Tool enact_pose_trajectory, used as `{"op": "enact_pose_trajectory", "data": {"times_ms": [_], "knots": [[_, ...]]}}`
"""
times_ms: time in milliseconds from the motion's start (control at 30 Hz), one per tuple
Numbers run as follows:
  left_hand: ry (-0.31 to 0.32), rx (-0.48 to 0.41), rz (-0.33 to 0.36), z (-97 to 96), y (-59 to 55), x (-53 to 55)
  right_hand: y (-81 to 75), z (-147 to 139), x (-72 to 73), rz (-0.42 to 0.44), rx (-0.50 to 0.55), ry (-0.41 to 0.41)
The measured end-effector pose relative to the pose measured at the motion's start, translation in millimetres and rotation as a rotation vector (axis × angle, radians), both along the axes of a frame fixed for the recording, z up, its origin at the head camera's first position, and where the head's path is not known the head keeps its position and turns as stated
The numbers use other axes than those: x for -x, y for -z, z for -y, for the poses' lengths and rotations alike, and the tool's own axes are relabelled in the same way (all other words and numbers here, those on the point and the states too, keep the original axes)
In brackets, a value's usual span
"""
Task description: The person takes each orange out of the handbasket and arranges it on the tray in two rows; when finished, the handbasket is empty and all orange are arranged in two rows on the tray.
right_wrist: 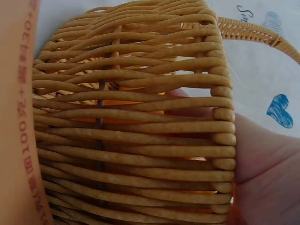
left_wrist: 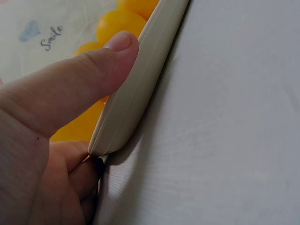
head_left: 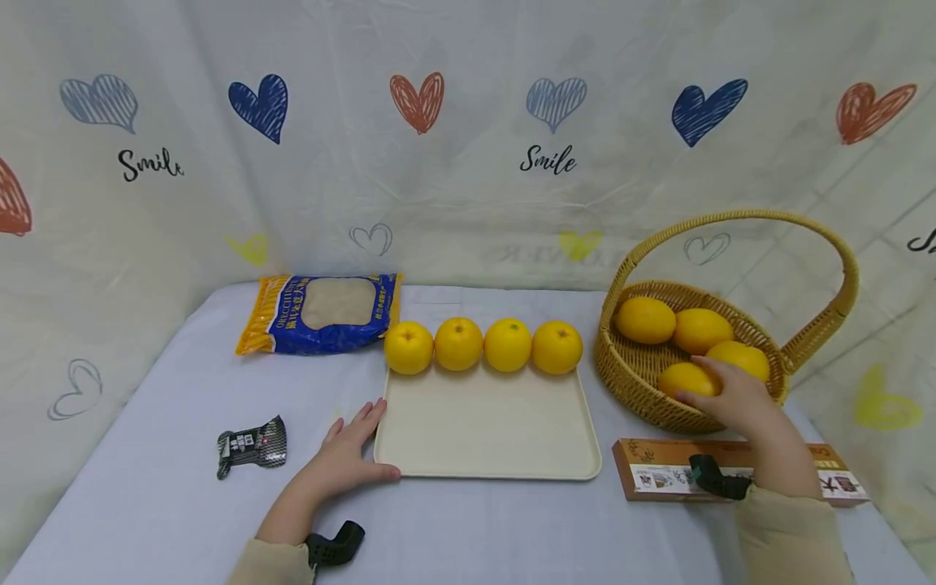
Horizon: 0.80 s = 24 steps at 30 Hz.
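My left hand (head_left: 344, 459) lies at the near left corner of a cream tray (head_left: 486, 426), fingers spread along its left side. In the left wrist view my thumb (left_wrist: 117, 56) rests against the tray's wall. Several round yellow oranges (head_left: 458, 344) form a row along the tray's far edge. At the right, my right hand (head_left: 738, 398) reaches into a wicker basket (head_left: 636, 390) and holds an orange (head_left: 683, 379) between thumb and fingers. More yellow oranges (head_left: 702, 331) lie around it. The basket's weave hides most of that grasp in the right wrist view.
A long brown box (head_left: 658, 471) lies in front of the basket, under the right forearm. The basket's tall handle (head_left: 746, 215) arches over the fruit. A blue and yellow pasta bag (head_left: 329, 313) lies at the back left, and a small black packet (head_left: 252, 447) left of the left hand.
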State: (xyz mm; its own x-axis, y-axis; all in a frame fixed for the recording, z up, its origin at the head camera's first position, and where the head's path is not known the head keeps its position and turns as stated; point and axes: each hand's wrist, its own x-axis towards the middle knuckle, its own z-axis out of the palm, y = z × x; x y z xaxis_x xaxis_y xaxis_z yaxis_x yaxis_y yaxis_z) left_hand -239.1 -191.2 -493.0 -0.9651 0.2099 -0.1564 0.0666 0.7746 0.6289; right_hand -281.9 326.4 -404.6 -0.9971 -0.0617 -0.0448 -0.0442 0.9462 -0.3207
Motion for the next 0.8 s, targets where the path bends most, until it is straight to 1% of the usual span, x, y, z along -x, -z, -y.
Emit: {"op": "enact_pose_trajectory", "data": {"times_ms": [133, 267, 333, 433, 533, 800], "knots": [[0.000, -0.008, -0.003, -0.6, -1.5, -0.1, -2.2, 0.5, 0.1, 0.027, 0.003, 0.029], [-0.002, -0.004, 0.001, 0.5, 0.2, 0.2, 0.0, 1.3, -2.0, 0.014, 0.028, 0.039], [-0.003, 0.000, 0.006, 1.0, 1.0, 0.7, 2.1, 1.8, -3.3, -0.009, 0.048, 0.036], [-0.004, 0.007, 0.013, 0.8, 2.1, 2.4, 4.3, 2.3, -4.6, -0.074, 0.071, 0.017], [-0.005, 0.012, 0.015, -0.2, 2.0, 3.9, 4.2, 1.8, -4.4, -0.116, 0.074, -0.007], [-0.012, -0.001, 0.020, -0.6, 0.4, 2.1, 2.7, 2.1, 1.4, -0.074, 0.031, -0.031]]}}
